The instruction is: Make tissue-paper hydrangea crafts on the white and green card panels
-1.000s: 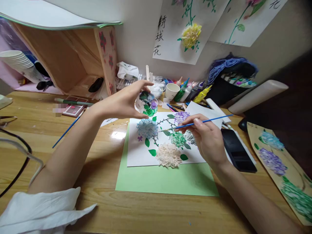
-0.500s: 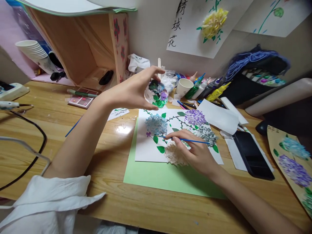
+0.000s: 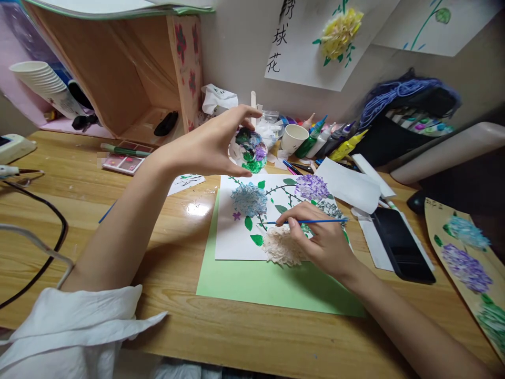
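Observation:
My right hand (image 3: 311,231) pinches a thin blue paintbrush (image 3: 323,221) above a white sheet of paper (image 3: 232,247). The brush tip is near a painted stem, left of the fingers; whether it touches the paper I cannot tell. On the sheet are raised flower heads: a light blue one (image 3: 249,199), a purple one (image 3: 311,187), a cream one (image 3: 282,246) and a grey one partly behind my hand. Green leaves and dark stems join them. My left hand (image 3: 232,142) grips a small round paint palette (image 3: 252,152), smeared with green, purple and black, over the sheet's far edge.
Green paper (image 3: 252,284) lies under the sheet. Behind stand a paper cup (image 3: 294,139) and several paint bottles (image 3: 315,137). A black phone (image 3: 402,245) lies at the right. A cardboard box (image 3: 185,73) and a cable (image 3: 63,226) are at the left.
The whole view has shifted slightly, so things sit a little further left. My right hand has lifted the brush slightly and its tip moved a bit relative to the flowers. My left hand keeps the palette.

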Demonstrator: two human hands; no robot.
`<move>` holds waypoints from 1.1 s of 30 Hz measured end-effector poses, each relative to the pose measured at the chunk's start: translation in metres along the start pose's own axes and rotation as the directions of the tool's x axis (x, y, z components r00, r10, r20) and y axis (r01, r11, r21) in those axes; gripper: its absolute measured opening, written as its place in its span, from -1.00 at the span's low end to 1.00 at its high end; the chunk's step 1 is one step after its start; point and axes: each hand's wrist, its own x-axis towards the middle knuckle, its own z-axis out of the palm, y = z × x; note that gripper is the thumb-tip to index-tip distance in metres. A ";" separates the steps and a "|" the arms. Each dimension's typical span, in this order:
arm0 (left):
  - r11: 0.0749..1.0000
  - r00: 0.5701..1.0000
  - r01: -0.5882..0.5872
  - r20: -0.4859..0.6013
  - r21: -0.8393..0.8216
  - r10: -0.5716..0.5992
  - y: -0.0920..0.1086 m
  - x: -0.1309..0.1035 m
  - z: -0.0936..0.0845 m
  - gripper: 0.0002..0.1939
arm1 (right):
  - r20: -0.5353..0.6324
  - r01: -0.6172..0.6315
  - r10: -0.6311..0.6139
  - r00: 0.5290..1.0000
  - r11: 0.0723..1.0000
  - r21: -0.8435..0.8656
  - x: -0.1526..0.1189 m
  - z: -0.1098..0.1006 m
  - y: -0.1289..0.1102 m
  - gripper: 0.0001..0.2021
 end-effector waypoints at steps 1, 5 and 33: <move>1.000 1.000 -0.002 0.000 0.006 0.002 0.000 0.000 0.000 -0.16 | 0.009 0.000 0.000 1.000 1.000 0.001 -0.001 0.001 0.000 -0.84; 1.000 1.000 -0.002 0.006 0.007 0.002 -0.001 0.000 0.000 -0.16 | 0.049 0.006 -0.007 0.999 1.000 0.016 -0.001 0.001 -0.001 -0.84; 1.000 1.000 0.008 0.020 -0.026 -0.008 -0.001 0.001 0.000 -0.16 | 0.069 0.028 -0.029 0.997 1.000 0.013 0.002 -0.002 0.000 -0.84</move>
